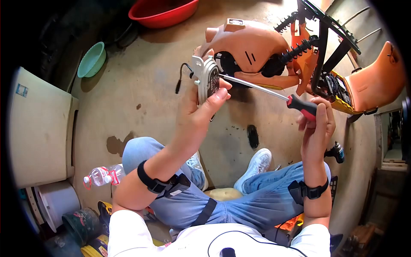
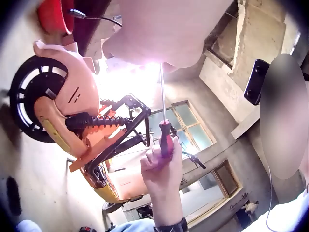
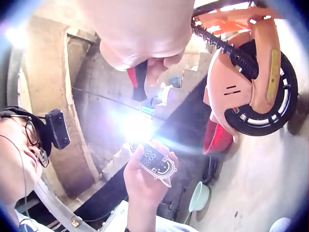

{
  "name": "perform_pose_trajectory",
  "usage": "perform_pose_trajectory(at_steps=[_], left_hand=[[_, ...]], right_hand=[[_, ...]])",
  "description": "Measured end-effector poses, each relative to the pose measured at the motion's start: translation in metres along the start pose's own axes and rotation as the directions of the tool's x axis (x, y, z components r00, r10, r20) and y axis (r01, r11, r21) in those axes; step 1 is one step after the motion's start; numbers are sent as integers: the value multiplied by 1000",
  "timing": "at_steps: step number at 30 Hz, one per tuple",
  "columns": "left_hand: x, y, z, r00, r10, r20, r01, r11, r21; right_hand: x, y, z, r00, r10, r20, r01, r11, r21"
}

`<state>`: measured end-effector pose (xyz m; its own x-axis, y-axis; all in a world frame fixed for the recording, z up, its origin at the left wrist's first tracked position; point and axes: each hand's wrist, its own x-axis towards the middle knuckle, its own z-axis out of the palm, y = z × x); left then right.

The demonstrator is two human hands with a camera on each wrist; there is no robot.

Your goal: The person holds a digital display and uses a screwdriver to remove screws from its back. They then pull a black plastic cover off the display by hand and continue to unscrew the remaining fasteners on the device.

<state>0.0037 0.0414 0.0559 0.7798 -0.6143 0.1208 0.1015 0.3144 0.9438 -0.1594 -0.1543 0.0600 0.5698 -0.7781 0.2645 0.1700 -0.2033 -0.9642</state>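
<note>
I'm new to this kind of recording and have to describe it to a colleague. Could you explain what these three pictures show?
No robot here: a person works with bare hands. One picture comes from a camera on the head, looking down. The other two come from cameras worn on the left and right wrists, which is why they look so tilted.

The left hand holds a small display unit in a pale casing, with a loose cable beside it. The right hand holds a screwdriver, its shaft pointing at the unit.

On the floor around are an orange vehicle, a red basin and a green basin.
</note>
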Motion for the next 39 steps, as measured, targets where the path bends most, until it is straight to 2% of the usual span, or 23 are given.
perform_pose_trajectory(at_steps=[1,3,4,6,7,9,12,15,17,19,20,21,23,24,25,27,29,31,32,35,36,37,39], left_hand=[[0,0,-1,1000,4,3,-4,1000,0],[-2,-1,-4,999,34,18,-36,988,152],[-1,-2,-4,999,35,20,-37,988,151],[0,-3,-3,986,164,35,-167,951,259],[0,-1,-3,985,165,42,-170,950,260],[-1,3,-3,988,151,26,-152,946,286],[-1,6,-6,993,108,51,-117,965,234],[-1,9,-10,992,64,106,-89,962,257],[0,6,-13,995,38,93,-60,969,238],[2,5,-14,997,12,82,-29,976,217],[3,5,-14,998,23,66,-37,977,212],[4,6,-13,998,33,49,-43,978,207],[1,10,-10,1000,14,24,-18,980,198],[0,12,-8,1000,-5,-8,6,983,183],[1,12,-8,1000,-9,8,7,981,192],[1,9,-13,999,-36,33,27,973,228],[2,7,-15,997,-67,32,58,972,229],[2,6,-15,995,-95,24,87,970,227],[3,6,-16,993,-115,14,110,973,201],[2,7,-10,990,-139,-9,139,975,172],[1,8,-8,990,-142,-29,144,976,165],[0,7,-8,989,-142,-27,145,975,168],[0,6,-8,986,-169,-14,169,970,175]], right_hand=[[0,-2,-1,1000,-5,-2,5,1000,1],[0,-5,-7,987,138,81,-142,988,51],[0,-5,-8,987,137,80,-141,989,50],[1,-6,-9,959,229,165,-240,970,48],[1,-7,-7,961,227,159,-238,970,52],[0,-8,-3,959,197,203,-215,974,73],[0,-3,0,974,143,174,-148,989,20],[1,0,-5,979,118,169,-119,993,-2],[0,-1,-6,970,134,204,-145,989,38],[-4,1,-1,988,-16,155,17,1000,-7],[-3,4,-5,982,-80,171,96,992,-85],[-3,5,-5,984,-79,162,93,992,-80],[-1,6,-3,973,-77,217,61,995,80],[-2,4,0,979,-23,204,-4,991,134],[0,2,-6,982,-23,187,-3,990,140],[3,-2,-21,909,275,315,-282,959,-24],[1,-3,-13,914,292,284,-293,955,-38],[-3,5,-5,979,-12,203,5,999,32],[-1,7,-5,961,-85,264,74,996,52],[-2,2,-1,952,-127,277,89,985,146],[-2,3,-5,961,-39,275,-5,987,160],[0,3,-10,962,-39,272,-6,987,163],[3,-1,-17,937,165,307,-183,983,28]])
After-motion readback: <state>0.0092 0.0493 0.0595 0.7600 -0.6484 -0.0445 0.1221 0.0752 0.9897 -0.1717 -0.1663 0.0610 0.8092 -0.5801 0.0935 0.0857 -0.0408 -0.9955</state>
